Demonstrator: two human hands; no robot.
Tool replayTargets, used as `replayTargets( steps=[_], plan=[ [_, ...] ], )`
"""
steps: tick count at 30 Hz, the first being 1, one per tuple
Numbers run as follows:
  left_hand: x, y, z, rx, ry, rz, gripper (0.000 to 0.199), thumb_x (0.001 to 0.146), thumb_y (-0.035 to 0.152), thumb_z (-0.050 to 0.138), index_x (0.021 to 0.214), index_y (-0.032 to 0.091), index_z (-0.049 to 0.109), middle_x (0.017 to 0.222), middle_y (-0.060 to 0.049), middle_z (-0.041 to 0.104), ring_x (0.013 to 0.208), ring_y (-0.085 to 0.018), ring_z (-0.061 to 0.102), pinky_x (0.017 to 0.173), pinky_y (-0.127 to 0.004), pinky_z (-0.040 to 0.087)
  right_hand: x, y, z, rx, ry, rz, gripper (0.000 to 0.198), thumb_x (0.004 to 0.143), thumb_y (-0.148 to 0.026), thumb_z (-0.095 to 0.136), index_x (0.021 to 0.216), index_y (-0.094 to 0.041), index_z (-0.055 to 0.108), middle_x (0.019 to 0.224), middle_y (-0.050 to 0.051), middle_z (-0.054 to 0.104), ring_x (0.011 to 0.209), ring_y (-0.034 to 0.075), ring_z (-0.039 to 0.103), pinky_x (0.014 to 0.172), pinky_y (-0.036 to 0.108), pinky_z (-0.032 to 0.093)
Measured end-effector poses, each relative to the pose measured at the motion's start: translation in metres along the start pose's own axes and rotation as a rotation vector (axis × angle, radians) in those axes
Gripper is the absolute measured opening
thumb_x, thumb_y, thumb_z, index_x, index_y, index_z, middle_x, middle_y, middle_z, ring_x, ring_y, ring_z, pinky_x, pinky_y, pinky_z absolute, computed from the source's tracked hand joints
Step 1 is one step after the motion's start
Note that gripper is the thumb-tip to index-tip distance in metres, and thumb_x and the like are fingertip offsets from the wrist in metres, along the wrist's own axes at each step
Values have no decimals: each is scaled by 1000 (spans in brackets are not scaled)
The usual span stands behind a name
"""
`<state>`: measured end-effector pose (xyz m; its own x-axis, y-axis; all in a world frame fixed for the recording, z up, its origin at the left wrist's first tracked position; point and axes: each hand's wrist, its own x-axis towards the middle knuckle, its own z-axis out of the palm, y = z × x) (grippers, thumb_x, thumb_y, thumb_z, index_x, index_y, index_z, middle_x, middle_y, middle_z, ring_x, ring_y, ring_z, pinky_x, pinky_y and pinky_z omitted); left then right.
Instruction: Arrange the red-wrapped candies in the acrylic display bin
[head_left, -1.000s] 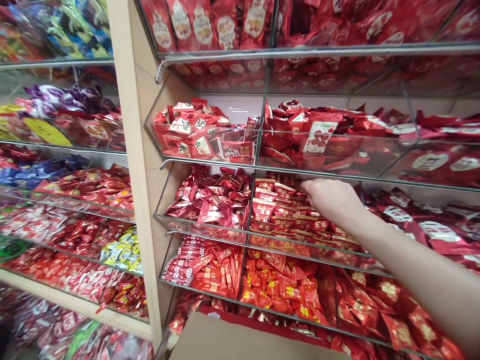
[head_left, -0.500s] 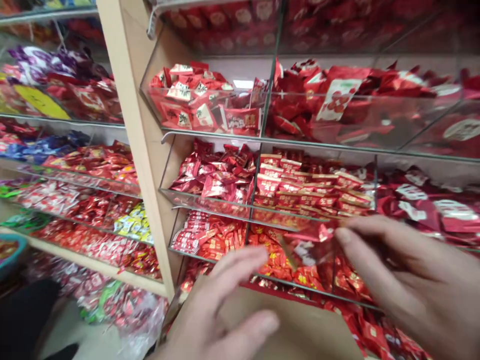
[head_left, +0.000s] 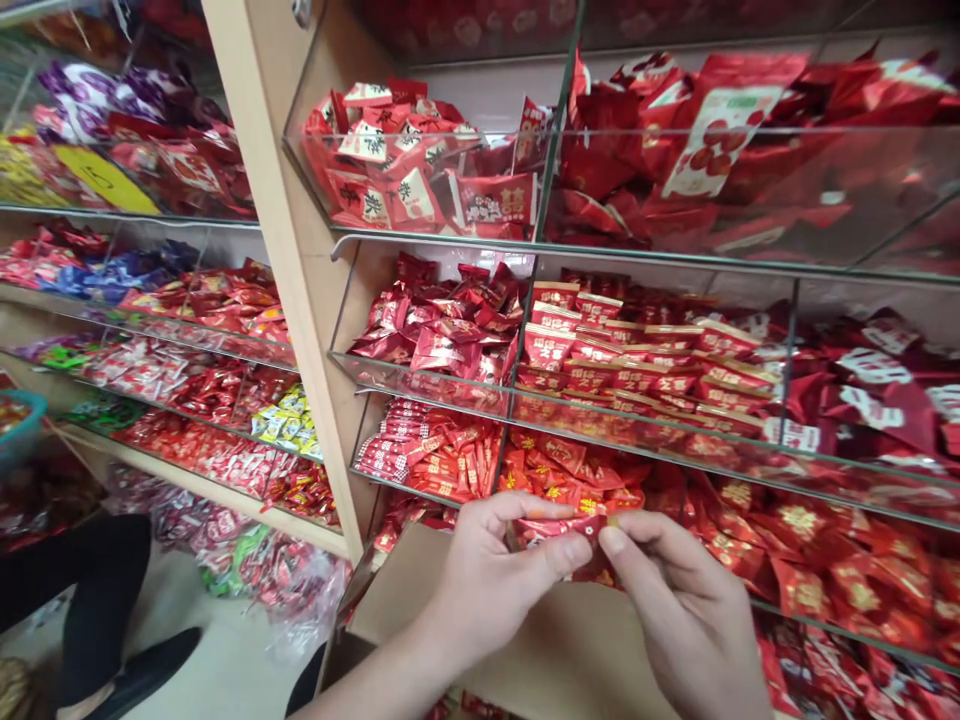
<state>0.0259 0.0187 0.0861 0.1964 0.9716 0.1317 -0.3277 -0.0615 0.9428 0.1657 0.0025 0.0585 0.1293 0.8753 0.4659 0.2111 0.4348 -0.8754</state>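
A small red wrapped candy packet (head_left: 555, 528) is stretched between both hands, low in front of the shelves. My left hand (head_left: 495, 565) is closed on its left part, thumb below and fingers above. My right hand (head_left: 675, 590) pinches its right end between thumb and forefinger. The fingers cover part of the wrapper. Beneath the hands is an open cardboard box (head_left: 570, 650), with red packets partly visible in it. Just behind the hands, a bin of red-and-gold packets (head_left: 577, 470) sits on a lower shelf.
Glass-fronted shelves (head_left: 442, 395) hold red wrapped sweets in several rows. A wooden upright (head_left: 277, 250) parts them from the left shelves. Clear bags of sweets (head_left: 247, 550) lie on the floor. A person's dark-clad leg (head_left: 105, 590) is at lower left, near a teal basket (head_left: 22, 415).
My left hand has gone from open to gripping the packet, which my right hand held alone before. The right hand has moved left and down. The view has shifted slightly.
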Motion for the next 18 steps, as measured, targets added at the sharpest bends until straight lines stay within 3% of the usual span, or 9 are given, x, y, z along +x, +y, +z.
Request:
replayTargets(
  steps=[4,11,14,18],
  plan=[
    [4,-13,5,-132,78,-62,13,56,24,75,64,17,67,52,4,63,43,-2,49,45,-13,41,2,4,6,120,25,92,12,76,-31,56,74,-19,58,65,-1,57,59,10,54,55,19,46],
    [6,-29,15,-527,174,-250,16,55,17,76,68,13,69,66,-2,70,60,-9,61,60,-18,49,6,5,4,75,15,28,14,77,-30,55,71,-18,57,62,-1,55,55,9,50,51,18,43],
    [7,-32,13,-506,135,-250,17,61,23,73,74,13,68,66,-2,69,61,-9,61,61,-18,49,2,11,4,33,19,35,15,78,-31,54,73,-18,57,64,-1,54,56,9,49,53,20,42],
    [6,-34,5,-242,65,-144,36,63,27,72,96,18,63,72,-1,68,61,-8,59,58,-17,47,-3,20,2,42,36,90,17,78,-34,53,74,-18,56,65,0,54,59,11,49,56,22,43]
  ],
)
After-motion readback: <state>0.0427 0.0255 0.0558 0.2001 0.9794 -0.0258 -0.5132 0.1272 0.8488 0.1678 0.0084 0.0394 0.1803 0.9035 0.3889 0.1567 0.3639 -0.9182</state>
